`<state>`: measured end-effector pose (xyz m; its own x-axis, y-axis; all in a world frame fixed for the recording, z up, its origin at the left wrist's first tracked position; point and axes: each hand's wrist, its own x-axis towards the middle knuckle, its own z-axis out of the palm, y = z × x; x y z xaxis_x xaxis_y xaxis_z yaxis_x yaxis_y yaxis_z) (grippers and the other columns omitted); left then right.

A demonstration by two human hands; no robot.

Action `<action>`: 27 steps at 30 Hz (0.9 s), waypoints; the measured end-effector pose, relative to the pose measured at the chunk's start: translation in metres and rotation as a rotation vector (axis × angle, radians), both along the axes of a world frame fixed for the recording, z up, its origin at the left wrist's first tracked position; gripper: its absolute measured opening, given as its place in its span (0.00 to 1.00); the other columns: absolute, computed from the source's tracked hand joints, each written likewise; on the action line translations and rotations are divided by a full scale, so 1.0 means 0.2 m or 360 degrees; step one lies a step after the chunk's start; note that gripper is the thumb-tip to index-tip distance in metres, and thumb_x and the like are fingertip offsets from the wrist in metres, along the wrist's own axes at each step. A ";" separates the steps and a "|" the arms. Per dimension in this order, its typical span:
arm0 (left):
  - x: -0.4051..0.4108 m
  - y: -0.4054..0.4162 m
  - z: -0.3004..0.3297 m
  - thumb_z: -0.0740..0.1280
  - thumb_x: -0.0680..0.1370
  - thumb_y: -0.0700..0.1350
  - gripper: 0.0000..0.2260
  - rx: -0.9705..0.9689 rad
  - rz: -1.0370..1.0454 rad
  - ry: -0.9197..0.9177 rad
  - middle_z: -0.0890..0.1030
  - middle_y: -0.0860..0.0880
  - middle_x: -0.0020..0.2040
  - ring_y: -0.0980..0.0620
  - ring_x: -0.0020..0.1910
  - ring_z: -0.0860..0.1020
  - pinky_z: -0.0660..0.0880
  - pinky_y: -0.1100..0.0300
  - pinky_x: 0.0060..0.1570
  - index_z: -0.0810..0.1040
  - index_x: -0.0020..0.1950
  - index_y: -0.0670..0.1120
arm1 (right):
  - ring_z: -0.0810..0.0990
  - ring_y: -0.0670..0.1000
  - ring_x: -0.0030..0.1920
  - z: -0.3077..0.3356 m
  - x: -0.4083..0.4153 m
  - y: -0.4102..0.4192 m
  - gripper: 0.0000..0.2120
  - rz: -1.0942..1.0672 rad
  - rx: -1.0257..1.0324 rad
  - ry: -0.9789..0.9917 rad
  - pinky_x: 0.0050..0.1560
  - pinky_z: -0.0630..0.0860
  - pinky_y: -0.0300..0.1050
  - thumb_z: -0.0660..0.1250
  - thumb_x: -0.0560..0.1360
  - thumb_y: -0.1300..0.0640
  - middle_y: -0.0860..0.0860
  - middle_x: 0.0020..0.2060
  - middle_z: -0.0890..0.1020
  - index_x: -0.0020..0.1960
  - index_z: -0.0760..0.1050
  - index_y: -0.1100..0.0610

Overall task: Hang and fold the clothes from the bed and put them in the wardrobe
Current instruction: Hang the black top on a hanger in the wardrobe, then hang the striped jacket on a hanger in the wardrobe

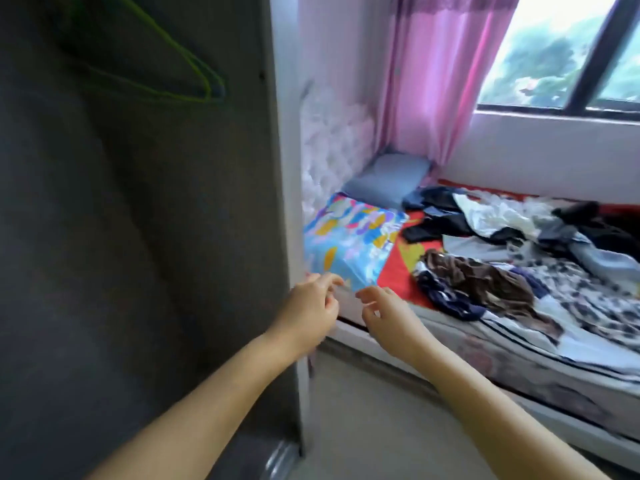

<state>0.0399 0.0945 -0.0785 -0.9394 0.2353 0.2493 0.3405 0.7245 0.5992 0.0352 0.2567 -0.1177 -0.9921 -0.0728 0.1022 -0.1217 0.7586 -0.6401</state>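
Several crumpled clothes (491, 244) lie heaped on the bed (519, 358) at the right: dark, white and brown patterned pieces. The open dark wardrobe (138, 237) fills the left, with green hangers (166, 67) on its rail. My left hand (311, 306) and my right hand (384, 313) reach forward side by side in front of the bed's near corner. Their fingers are loosely curled and hold nothing. Both hands hover just below the corner of a blue patterned pillow (349, 237).
A grey-blue pillow (388, 178) lies at the head of the bed by a tufted headboard (329, 143). A pink curtain (440, 71) hangs beside the window (568, 50). The wardrobe's white side panel (287, 202) stands between wardrobe and bed. Bare floor (363, 427) lies below.
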 end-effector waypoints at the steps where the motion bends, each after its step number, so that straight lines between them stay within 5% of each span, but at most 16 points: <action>1: -0.03 0.19 -0.06 0.61 0.76 0.37 0.15 0.0016 -0.0083 -0.0055 0.79 0.47 0.55 0.49 0.54 0.78 0.74 0.54 0.57 0.77 0.61 0.46 | 0.76 0.50 0.54 -0.06 0.05 0.21 0.15 -0.0128 0.0041 -0.0051 0.54 0.68 0.39 0.58 0.78 0.60 0.52 0.58 0.76 0.63 0.72 0.55; 8: -0.11 1.05 -0.38 0.60 0.76 0.39 0.15 -0.0061 -0.0512 -0.0376 0.78 0.50 0.50 0.50 0.50 0.77 0.73 0.58 0.49 0.76 0.62 0.47 | 0.76 0.50 0.55 -0.25 0.37 1.13 0.14 -0.0647 0.0155 -0.0293 0.54 0.72 0.42 0.57 0.80 0.55 0.51 0.58 0.75 0.64 0.71 0.53; 14: -0.21 1.41 -0.57 0.59 0.78 0.40 0.15 -0.0182 -0.0715 -0.0479 0.77 0.52 0.50 0.53 0.47 0.76 0.74 0.57 0.45 0.74 0.63 0.47 | 0.74 0.48 0.47 -0.43 0.43 1.47 0.14 -0.0843 0.0174 -0.0434 0.50 0.73 0.43 0.55 0.80 0.56 0.52 0.58 0.73 0.65 0.70 0.54; 27: -1.09 1.64 -0.89 0.57 0.78 0.39 0.16 -0.0365 -0.0684 -0.0815 0.79 0.51 0.45 0.53 0.43 0.78 0.77 0.52 0.47 0.72 0.64 0.48 | 0.75 0.53 0.57 -0.80 -0.38 1.76 0.17 -0.0808 0.0124 -0.0854 0.56 0.73 0.46 0.55 0.79 0.56 0.54 0.62 0.72 0.68 0.68 0.54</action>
<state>-0.1782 0.4232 -0.2562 -0.7375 0.6054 -0.2991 0.3409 0.7162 0.6090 -0.0411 0.6080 -0.2772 -0.8177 0.4207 -0.3929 0.5704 0.6840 -0.4547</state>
